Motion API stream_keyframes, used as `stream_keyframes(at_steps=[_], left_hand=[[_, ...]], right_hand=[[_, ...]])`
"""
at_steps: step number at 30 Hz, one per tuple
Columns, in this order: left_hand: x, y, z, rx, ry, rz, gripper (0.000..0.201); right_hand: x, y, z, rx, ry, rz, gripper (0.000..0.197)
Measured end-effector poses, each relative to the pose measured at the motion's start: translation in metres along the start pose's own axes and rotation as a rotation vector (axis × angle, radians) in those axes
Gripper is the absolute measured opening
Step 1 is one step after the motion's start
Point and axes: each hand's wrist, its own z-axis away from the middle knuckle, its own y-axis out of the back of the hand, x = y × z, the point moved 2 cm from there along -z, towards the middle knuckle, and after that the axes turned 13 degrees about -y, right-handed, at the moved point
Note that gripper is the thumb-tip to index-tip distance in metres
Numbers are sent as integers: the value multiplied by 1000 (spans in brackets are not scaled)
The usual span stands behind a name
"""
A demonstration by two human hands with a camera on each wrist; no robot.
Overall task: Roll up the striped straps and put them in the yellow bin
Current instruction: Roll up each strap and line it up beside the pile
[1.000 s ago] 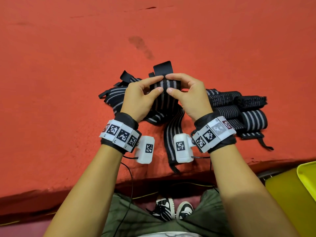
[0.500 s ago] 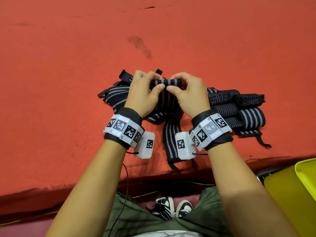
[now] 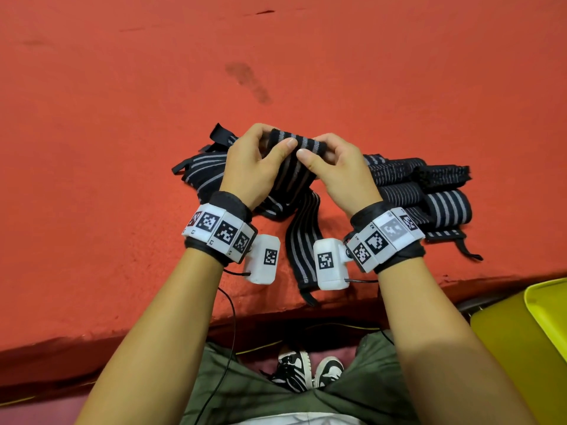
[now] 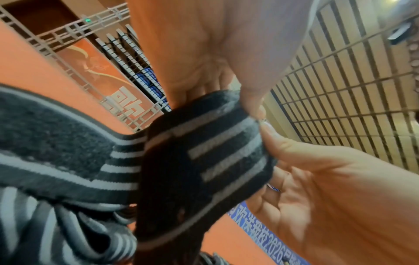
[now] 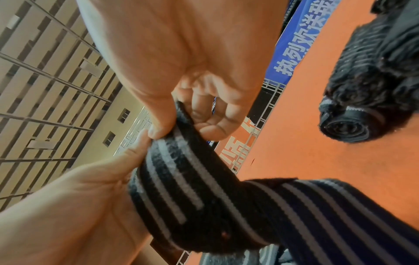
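A black strap with grey stripes (image 3: pixel 294 142) is held above the red mat, its top end wound into a small roll (image 4: pixel 211 156). My left hand (image 3: pixel 257 161) grips the roll's left side and my right hand (image 3: pixel 334 167) grips its right side (image 5: pixel 181 170), thumbs pressing on the near face. The strap's loose tail (image 3: pixel 302 240) trails down the mat toward me. Loose striped straps (image 3: pixel 199 173) lie under and left of my hands. Rolled straps (image 3: pixel 445 207) sit to the right. A corner of the yellow bin (image 3: pixel 543 314) shows at lower right.
The red mat (image 3: pixel 122 118) has a dark stain (image 3: pixel 248 81) beyond the straps. Its front edge (image 3: pixel 92 332) drops off just before my legs and shoes. Cables hang from the wrist cameras.
The strap's flat black end that stood above my fingers has been folded under. The roll is thicker now, and both hands have turned it toward me.
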Motion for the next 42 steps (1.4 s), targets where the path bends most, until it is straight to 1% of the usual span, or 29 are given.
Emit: stream_keyframes(at_steps=[2,3,6,8,11,13,17,20,22,24,26,27,30,32,36,38,40,42], left_hand=[[1,0,2,56,30,77,19],[0,-1,3,50,41,88,17],[-5,-5,9,-53,54,65,14],[-10,-5,11,-77,44,46,14],[-12,-4,10,-51,-32,7,21],[-11,-3,8,-58,-60,-17,26],[-5,2,2,-103,-70,-27,25],[-2,4,-1,-163,-86,-22,29],[-3,2,2,-191,-33,62,40],[-6,0,6,-216,44,161,61],[-11,-3,9,-250,49,150,77],[-15,-4,9,-243,42,111,80],[-26,-3,9,-136,50,16,68],[-30,-5,8,-124,84,36,63],[-39,-2,9,-67,83,-10,63],[-43,0,10,-80,85,-21,61],[-41,1,11,-105,65,-51,50],[-42,3,14,-151,56,-77,36]], right_hand=[[-4,0,0,18,24,14,18],[-6,-1,1,28,28,16,21],[-7,-3,1,75,-12,-1,24],[-4,-5,1,87,-52,-13,27],[-2,-10,3,47,-119,-91,26],[0,-11,2,14,-157,-121,24],[5,-14,3,-88,-178,-129,21],[6,-15,5,-75,-192,-199,21],[3,-13,2,-42,-192,-234,16],[0,-10,1,-21,-203,-256,11],[-1,-8,1,-29,-223,-292,11],[-2,-8,2,-34,-227,-310,13],[-4,-8,2,-35,-229,-339,14],[-5,-7,1,-29,-230,-332,13],[-4,-7,0,-25,-220,-335,11],[-4,-8,1,-27,-220,-346,16],[-4,-9,0,-18,-213,-348,20],[-4,-9,0,-15,-195,-335,19]])
